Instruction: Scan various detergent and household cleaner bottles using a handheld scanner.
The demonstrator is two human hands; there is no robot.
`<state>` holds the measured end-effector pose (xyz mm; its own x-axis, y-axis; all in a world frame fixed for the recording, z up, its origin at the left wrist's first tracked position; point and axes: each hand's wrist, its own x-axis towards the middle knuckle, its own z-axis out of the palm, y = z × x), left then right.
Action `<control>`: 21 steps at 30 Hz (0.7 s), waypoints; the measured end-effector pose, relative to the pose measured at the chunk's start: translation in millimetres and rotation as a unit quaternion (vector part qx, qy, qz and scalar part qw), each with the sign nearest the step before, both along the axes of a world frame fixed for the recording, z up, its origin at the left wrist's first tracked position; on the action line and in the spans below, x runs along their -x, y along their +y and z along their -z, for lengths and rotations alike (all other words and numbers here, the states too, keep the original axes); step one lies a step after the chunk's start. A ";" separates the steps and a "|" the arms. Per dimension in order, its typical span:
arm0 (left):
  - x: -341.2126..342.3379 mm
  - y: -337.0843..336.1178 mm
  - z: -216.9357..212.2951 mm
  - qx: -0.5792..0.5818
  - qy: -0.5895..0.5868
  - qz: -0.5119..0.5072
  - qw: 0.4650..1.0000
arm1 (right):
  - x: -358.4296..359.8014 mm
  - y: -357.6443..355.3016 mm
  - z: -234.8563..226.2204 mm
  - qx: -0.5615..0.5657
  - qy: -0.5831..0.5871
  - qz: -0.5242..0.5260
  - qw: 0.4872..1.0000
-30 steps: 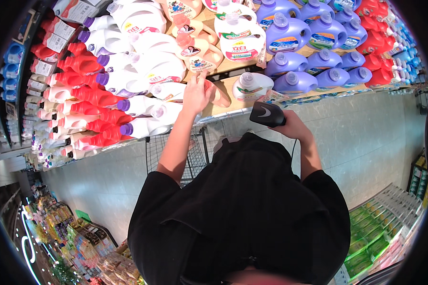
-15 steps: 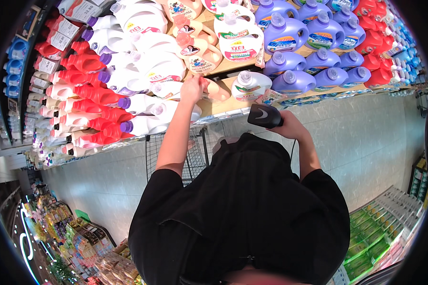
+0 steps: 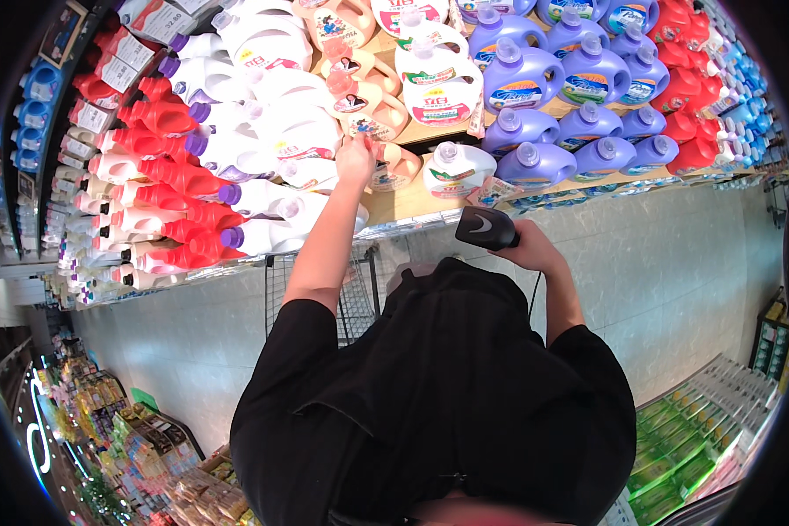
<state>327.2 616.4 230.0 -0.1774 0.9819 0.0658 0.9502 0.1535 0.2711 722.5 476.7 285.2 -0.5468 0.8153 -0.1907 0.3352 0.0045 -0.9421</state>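
Observation:
My left hand is closed on the top of a peach-coloured detergent bottle at the front of the shelf; its cap is hidden by my fingers. Just right of that bottle stands a white detergent bottle with a clear cap. Held out in front of the shelf edge is a black handheld scanner, with my right hand wrapped round its handle. A cord hangs down from that hand.
Purple detergent bottles stand in rows to the right, with red bottles beyond. White bottles with purple caps lie to the left, beside red-capped ones. A wire cart is below the shelf edge.
The peach bottle under my left hand has turned slightly, and part of its label now shows. My right hand keeps the scanner in nearly the same place. The whole view has shifted a little.

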 end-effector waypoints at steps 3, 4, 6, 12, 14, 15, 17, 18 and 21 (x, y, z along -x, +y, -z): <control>-0.1 3.6 6.4 -0.024 0.005 -0.004 1.000 | 1.2 -1.1 -0.4 -0.004 -0.002 -0.011 1.000; 0.0 5.3 8.8 -0.034 -0.005 -0.013 0.999 | 2.2 -0.3 0.4 0.005 0.007 -0.010 1.000; 2.1 7.6 13.1 -0.047 -0.017 -0.025 0.998 | 5.0 1.1 0.2 0.012 0.013 -0.013 1.000; 1.6 2.4 8.7 -0.044 -0.053 -0.029 0.997 | 9.1 2.6 -2.7 0.007 -0.009 -0.013 1.000; 0.7 -4.4 4.9 -0.041 -0.071 -0.016 0.997 | 11.0 2.5 -2.6 0.003 0.005 -0.016 1.000; 5.4 -2.9 9.0 -0.040 -0.073 -0.019 0.996 | 11.8 3.4 -1.2 0.005 0.003 -0.019 1.000; 18.1 -3.4 15.3 -0.071 -0.090 0.016 0.993 | 13.8 5.1 0.0 -0.008 -0.006 -0.035 0.999; 21.7 -6.3 20.1 -0.071 -0.092 0.010 0.993 | 15.5 5.8 0.0 -0.007 -0.009 -0.041 0.999; 1.5 -15.3 -3.8 -0.148 -0.099 0.010 0.984 | 16.3 7.4 -0.4 0.001 -0.020 -0.051 0.998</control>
